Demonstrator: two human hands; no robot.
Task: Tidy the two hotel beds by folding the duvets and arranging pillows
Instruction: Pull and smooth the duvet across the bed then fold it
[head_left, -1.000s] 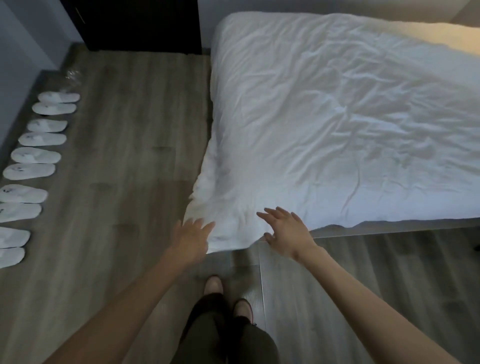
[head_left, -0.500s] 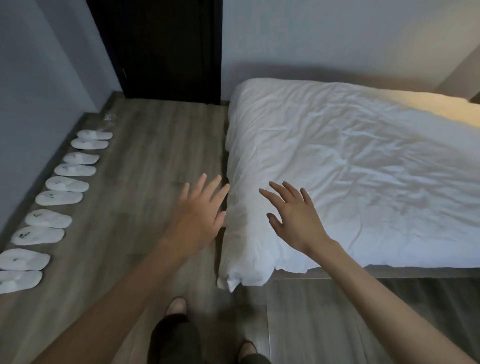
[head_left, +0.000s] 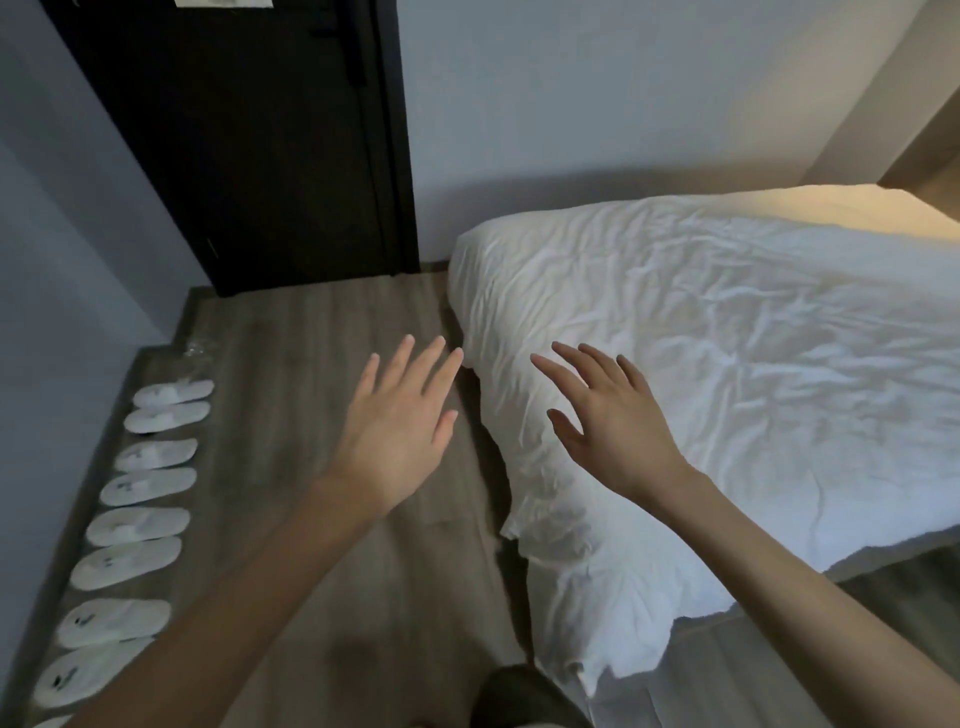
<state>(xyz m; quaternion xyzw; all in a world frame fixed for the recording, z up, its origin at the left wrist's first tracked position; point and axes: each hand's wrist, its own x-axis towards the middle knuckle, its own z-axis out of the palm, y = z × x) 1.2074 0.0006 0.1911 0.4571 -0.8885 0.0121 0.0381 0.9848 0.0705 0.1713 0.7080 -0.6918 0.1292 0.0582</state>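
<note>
A wrinkled white duvet (head_left: 727, 374) covers the bed on the right, and its near corner hangs down toward the floor at the bed's foot. My left hand (head_left: 400, 421) is raised over the wooden floor just left of the bed's side, fingers spread, holding nothing. My right hand (head_left: 608, 421) hovers over the duvet's left edge, fingers apart and empty. Neither hand grips the fabric. No pillow shows in this view.
A row of several white slippers (head_left: 140, 483) lines the left wall on the wooden floor (head_left: 322, 364). A dark door (head_left: 249, 140) stands at the back left. The bed's far side runs along the back wall. My shoe (head_left: 524, 696) shows at the bottom.
Both hands have lifted off the duvet's hanging corner and moved up and forward with fingers spread. The view has tilted up, showing the door and wall.
</note>
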